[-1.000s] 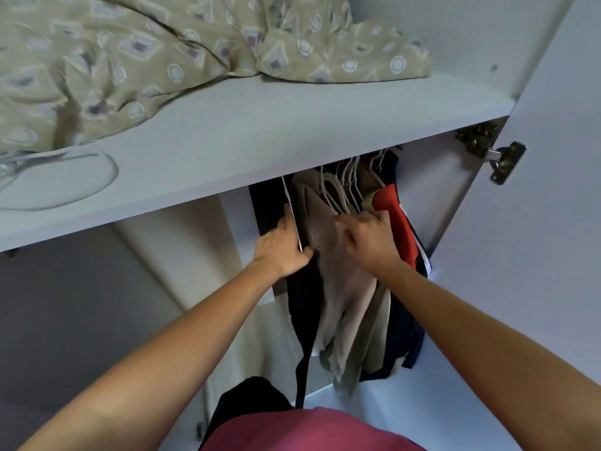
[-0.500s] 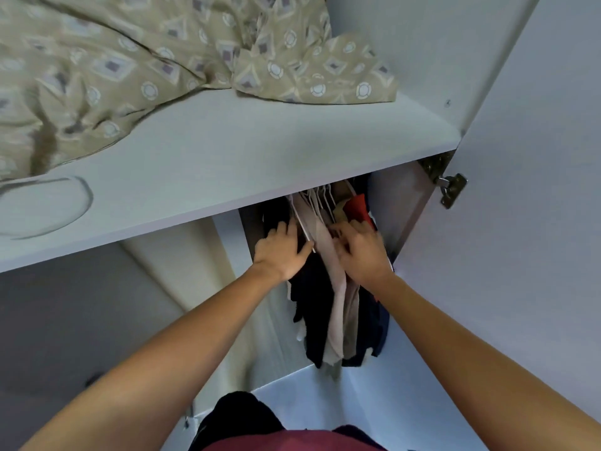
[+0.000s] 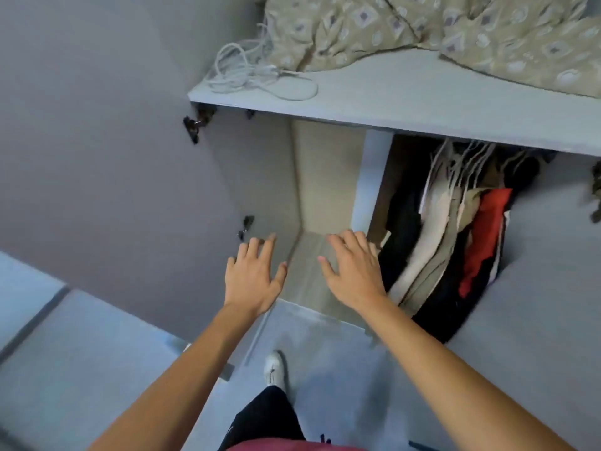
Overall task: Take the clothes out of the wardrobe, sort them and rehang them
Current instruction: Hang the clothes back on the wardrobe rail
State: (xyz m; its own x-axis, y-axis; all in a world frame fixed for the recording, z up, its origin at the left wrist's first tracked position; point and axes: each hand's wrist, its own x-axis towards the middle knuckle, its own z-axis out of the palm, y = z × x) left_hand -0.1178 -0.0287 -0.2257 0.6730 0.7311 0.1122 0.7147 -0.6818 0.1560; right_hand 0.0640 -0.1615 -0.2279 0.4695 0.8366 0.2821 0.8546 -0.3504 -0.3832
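Observation:
Several garments hang on white hangers [image 3: 455, 164] in the right compartment of the wardrobe: black clothes [image 3: 403, 229], beige and cream clothes [image 3: 432, 249] and a red garment [image 3: 484, 236]. My left hand [image 3: 253, 275] hovers with fingers spread in front of the bare left compartment [image 3: 325, 177] and holds nothing. My right hand [image 3: 354, 268], also spread and holding nothing, is just left of the black clothes and apart from them.
The shelf [image 3: 406, 102] above carries a patterned beige bedcover [image 3: 439, 30] and a coiled white cord [image 3: 250, 73]. The left door [image 3: 107, 177] stands open, and the right door [image 3: 553, 288] too. A divider panel [image 3: 370, 177] splits the compartments. My foot [image 3: 274, 369] is on the floor.
Both hands have let go of the hanging clothes and drawn back to the left, fingers now spread. The view has swung left and down, showing the left compartment and the floor.

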